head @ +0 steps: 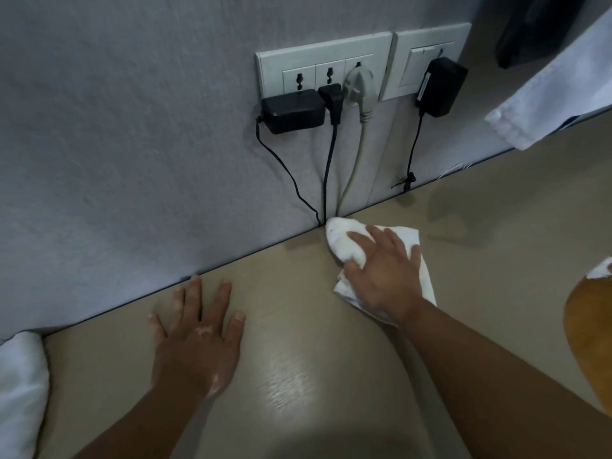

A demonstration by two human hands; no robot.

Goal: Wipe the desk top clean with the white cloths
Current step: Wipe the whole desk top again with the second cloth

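A white cloth (341,238) lies crumpled on the beige desk top (298,376), its far tip touching the wall where the cables drop behind the desk. My right hand (381,270) presses flat on this cloth with the fingers spread. My left hand (198,336) rests palm down on the bare desk to the left, fingers straight, fingertips near the wall edge. A second white cloth (20,385) lies at the desk's left end, partly cut off by the frame.
Wall sockets (318,66) above the desk hold black adapters and plugs, with cables (328,167) running down behind the desk edge. A white towel (556,94) hangs at the upper right. An orange-brown object (589,342) sits at the right edge.
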